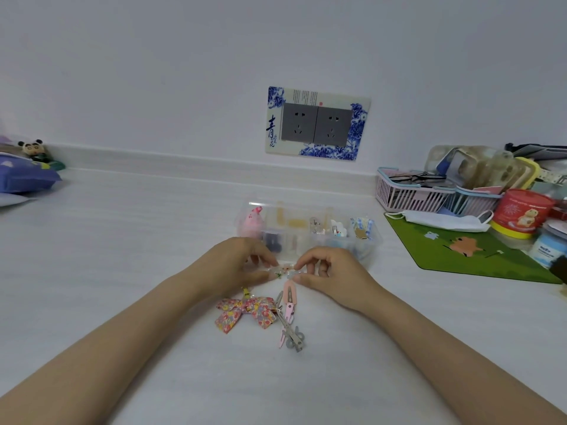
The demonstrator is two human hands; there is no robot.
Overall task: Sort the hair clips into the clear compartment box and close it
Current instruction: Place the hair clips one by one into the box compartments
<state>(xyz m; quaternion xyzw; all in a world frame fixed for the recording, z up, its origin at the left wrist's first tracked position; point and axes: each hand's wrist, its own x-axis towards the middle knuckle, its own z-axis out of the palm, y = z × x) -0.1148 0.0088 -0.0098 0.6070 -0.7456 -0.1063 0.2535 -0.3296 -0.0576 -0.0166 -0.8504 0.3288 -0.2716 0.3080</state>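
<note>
A clear compartment box point(372, 240) stands open on the white table, with clips and small items in several compartments. Just in front of it, my left hand point(242, 265) and my right hand point(331, 276) pinch the two ends of a small clear flowered hair clip point(283, 270) between them. Below my hands lie a floral fabric bow clip point(244, 311), a pink snap clip point(289, 297), and a grey metal clip point(291, 332) crossing it. Part of the held clip is hidden by my fingers.
A green mat point(478, 256) with a white face mask point(441, 220) lies at the right. Behind it are pink baskets point(411, 197), a red tub point(521, 213) and jars. A purple packet point(24, 176) sits at the far left. A wall socket point(316, 125) is behind.
</note>
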